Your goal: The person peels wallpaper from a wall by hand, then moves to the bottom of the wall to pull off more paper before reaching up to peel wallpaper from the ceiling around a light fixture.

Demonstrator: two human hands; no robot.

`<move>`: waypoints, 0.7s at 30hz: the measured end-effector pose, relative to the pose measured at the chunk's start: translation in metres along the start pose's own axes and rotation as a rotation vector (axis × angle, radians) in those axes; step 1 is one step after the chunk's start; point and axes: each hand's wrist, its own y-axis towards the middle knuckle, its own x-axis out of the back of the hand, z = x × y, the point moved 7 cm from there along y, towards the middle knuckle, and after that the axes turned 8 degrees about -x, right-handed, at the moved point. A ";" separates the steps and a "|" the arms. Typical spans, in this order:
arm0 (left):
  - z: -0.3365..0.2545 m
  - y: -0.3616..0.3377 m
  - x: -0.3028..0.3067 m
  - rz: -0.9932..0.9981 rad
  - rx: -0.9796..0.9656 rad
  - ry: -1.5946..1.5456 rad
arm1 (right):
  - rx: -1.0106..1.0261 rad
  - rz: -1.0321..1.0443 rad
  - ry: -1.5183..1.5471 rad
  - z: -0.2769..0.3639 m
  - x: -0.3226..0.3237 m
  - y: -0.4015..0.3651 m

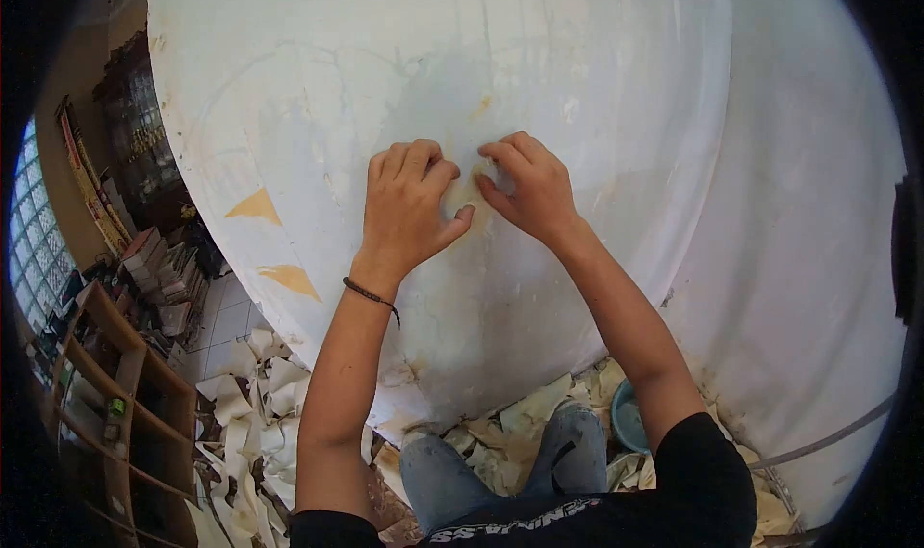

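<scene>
One left hand (406, 202) half open, right hand (534, 187) slightly open, any hold unclear, both at stained wall (318, 125)

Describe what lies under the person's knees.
Torn, cream-colored sheets show between and beside the knees. Whatever is directly beneath the knees is covered by the legs, and the floor there is hidden by the sheets.

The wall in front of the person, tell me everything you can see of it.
The wall stands upright, whitish, possibly painted, with grey smudges, faint streaks and yellowish stains. Two orange-yellow, roughly triangular patches show near its left edge. Pale, crumpled scraps lie around its foot. The left hand and right hand are at its middle; exact contact is unclear.
</scene>
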 end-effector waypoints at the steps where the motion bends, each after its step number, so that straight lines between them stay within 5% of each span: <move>1: 0.000 -0.002 0.000 -0.007 0.005 -0.011 | 0.000 0.000 -0.001 -0.003 -0.002 -0.001; 15: -0.015 -0.033 -0.026 -0.145 0.088 0.050 | -0.019 0.129 0.085 0.004 -0.020 -0.063; 21: -0.020 -0.048 -0.040 -0.149 -0.030 0.119 | -0.041 0.145 0.218 0.004 -0.016 -0.078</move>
